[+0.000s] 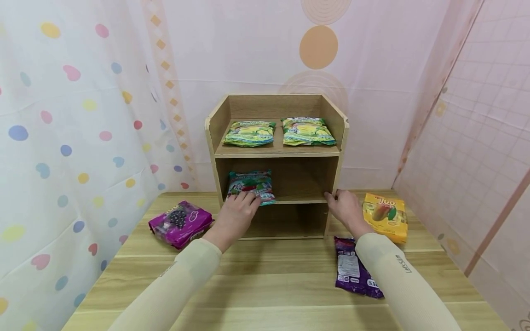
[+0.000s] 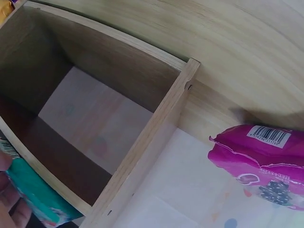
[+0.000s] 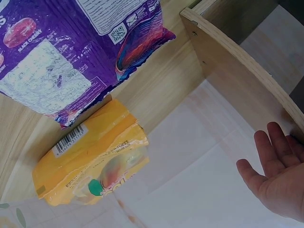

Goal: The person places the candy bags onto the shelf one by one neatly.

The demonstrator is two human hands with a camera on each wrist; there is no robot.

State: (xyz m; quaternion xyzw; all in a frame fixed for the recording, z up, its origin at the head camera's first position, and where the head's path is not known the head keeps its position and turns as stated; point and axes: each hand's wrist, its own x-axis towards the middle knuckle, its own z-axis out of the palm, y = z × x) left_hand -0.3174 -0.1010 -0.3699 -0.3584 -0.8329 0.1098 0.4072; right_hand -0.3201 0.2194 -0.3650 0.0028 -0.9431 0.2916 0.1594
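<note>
A small wooden shelf unit (image 1: pixel 277 155) stands at the back of the table. On its middle level, at the left, lies a teal candy bag (image 1: pixel 250 180) with a red fruit picture. My left hand (image 1: pixel 239 212) grips the front edge of this bag; in the left wrist view its fingers (image 2: pixel 8 199) press against the teal wrapper (image 2: pixel 40 194). My right hand (image 1: pixel 348 209) holds the front edge of the shelf's right side panel between thumb and finger. In the right wrist view several fingers of the right hand (image 3: pixel 280 180) show beside the panel (image 3: pixel 242 80), the thumb hidden.
Two green-yellow candy bags (image 1: pixel 250 133) lie on the top shelf. A magenta grape bag (image 1: pixel 181 224) lies left of the unit. On the right are a yellow mango bag (image 1: pixel 385 216) and a dark purple bag (image 1: pixel 352 271), partly under the right forearm. Curtains (image 1: pixel 95 115) surround the table.
</note>
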